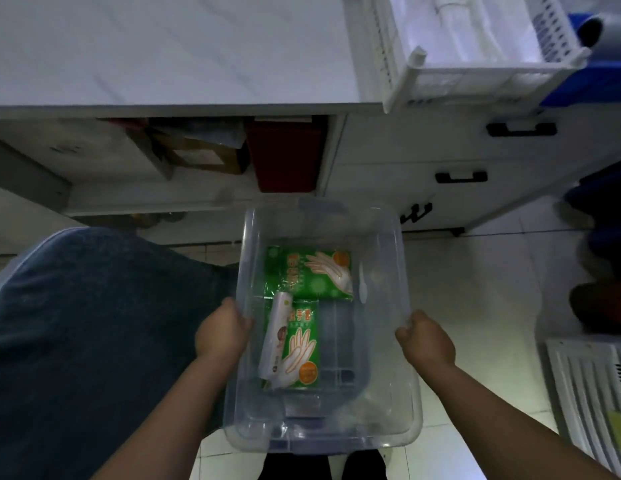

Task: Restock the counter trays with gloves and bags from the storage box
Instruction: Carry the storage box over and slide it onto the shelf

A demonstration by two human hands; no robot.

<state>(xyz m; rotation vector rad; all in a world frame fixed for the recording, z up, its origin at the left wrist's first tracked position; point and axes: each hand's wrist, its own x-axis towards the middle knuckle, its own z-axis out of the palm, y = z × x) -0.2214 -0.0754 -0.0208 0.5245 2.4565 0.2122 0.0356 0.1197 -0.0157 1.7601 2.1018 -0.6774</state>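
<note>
A clear plastic storage box hangs in front of me above the tiled floor. My left hand grips its left rim and my right hand grips its right rim. Inside lie two green glove packs, one at the far end and one nearer me. A white roll of bags lies on the nearer pack. On the white counter above, a white slotted tray stands at the right.
Open shelves under the counter hold a red box and a brown carton. Drawers with black handles are to the right. A large dark blue bundle lies at my left; a white slatted crate stands at the right.
</note>
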